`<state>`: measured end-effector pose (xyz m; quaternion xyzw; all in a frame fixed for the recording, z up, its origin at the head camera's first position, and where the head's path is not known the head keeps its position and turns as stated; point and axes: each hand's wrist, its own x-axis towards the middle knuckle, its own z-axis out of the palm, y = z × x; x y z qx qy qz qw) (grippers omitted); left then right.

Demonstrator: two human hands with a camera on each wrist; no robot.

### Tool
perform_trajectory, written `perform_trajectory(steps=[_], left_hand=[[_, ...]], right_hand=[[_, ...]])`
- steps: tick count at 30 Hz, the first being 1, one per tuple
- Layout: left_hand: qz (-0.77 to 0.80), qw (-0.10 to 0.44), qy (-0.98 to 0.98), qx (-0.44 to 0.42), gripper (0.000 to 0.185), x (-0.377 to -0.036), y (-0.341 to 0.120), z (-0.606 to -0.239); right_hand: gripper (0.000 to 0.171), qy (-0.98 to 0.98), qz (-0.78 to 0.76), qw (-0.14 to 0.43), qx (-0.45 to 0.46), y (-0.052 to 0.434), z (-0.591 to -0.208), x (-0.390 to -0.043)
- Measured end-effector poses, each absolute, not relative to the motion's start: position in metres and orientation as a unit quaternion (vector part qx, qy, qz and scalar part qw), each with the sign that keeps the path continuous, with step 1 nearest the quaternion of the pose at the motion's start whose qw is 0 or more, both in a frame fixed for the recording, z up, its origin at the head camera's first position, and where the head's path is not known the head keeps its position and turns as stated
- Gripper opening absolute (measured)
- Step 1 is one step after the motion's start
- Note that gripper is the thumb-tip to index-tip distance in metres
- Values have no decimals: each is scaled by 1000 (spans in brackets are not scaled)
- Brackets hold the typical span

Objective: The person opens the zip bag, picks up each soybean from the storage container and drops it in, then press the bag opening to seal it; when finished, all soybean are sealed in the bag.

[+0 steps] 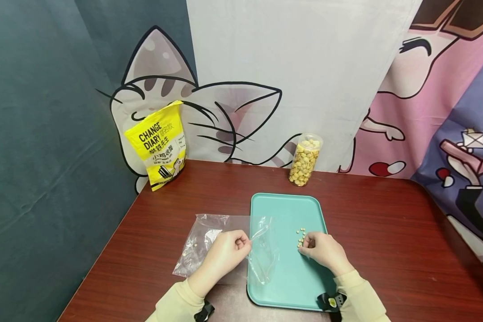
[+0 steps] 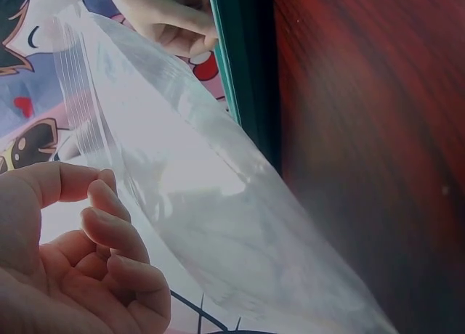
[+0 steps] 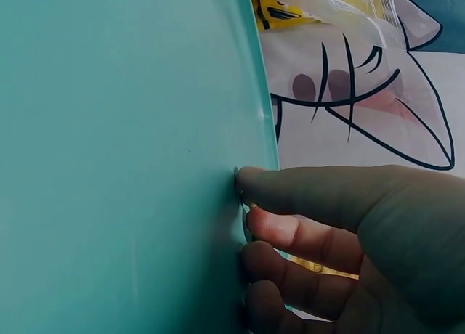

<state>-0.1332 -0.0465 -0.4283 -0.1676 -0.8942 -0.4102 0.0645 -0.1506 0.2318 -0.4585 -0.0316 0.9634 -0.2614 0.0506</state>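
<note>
My left hand [image 1: 230, 247] pinches the edge of a clear zip-lock bag [image 1: 261, 255], its fingers curled in the left wrist view. The bag [image 2: 182, 160] lies partly on the table and partly over the tray's left side, with a small pale piece [image 1: 195, 245] in it. My right hand [image 1: 324, 250] is low over the turquoise tray [image 1: 285, 286], thumb and forefinger close together beside several small pale-yellow round pieces [image 1: 303, 230]. In the right wrist view its fingertips [image 3: 254, 180] are right at the tray surface; I cannot tell if they grip a piece.
A clear jar of yellow popcorn-like pieces [image 1: 304, 163] stands at the back, beyond the tray. A yellow snack bag [image 1: 161, 143] stands upright at the back left. Printed cloth [image 1: 306, 58] hangs behind the dark red wooden table [image 1: 386, 232].
</note>
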Motion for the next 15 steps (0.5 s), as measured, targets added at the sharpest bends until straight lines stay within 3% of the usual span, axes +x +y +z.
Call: perform_trajectory(steps=[15], left_hand=[[-409, 62, -894, -170, 15, -134, -47, -429]], right_hand=[[18, 961, -269, 60, -23, 231, -460, -151]])
